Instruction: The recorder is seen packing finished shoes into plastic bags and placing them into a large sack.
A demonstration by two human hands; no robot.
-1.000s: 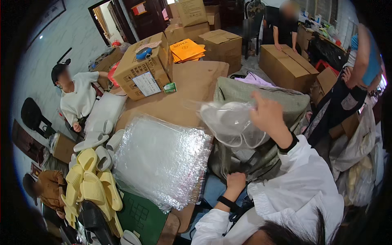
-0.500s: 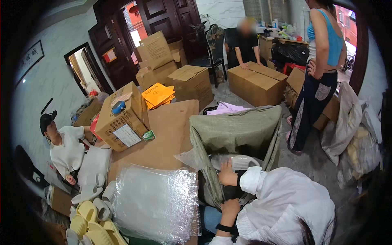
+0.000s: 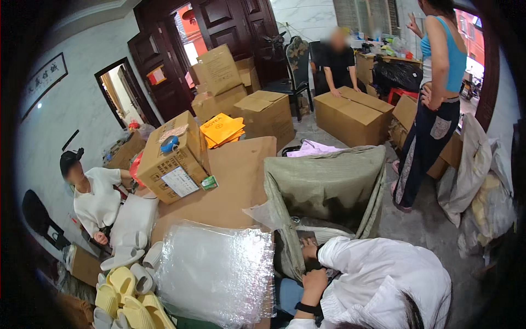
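Ref. dirs: 12 o'clock = away from me. Table [image 3: 235, 183], brown top, runs at 9 to 11 o'clock of my work posn. Woven sack [image 3: 329, 181], grey-green, stands just beside table's R edge, mouth open toward me, back wall upright; dark interior, depth n/v. Large carton [image 3: 353, 112] at 1 o'clock beyond sack, well apart, a co-worker's hands on top; contents hidden. Printed carton [image 3: 161, 164] on table, approx. 10 o'clock of sack, blue roll [image 3: 170, 144] on it; contents hidden too. Stack of clear bags [image 3: 219, 263], flat on table, at 9 o'clock of my hands; appear unfilled. Yellow slippers [image 3: 134, 310] piled at 8 o'clock.

Hands: my L hand [image 3: 315, 281] has fingers curled, appears to grip sack's near edge. My R hand [image 3: 310, 249] is at 12 o'clock of L, inside sack mouth by the L wall; fingers part-hidden, can't tell if grasping or released.

Key relation: wrapped slipper [image 3: 326, 233], pale, ridged, lies in sack at 1 to 2 o'clock of R hand, near; long axis approx. 9 to 3 o'clock. R hand is nearer; contact unconfirmed.
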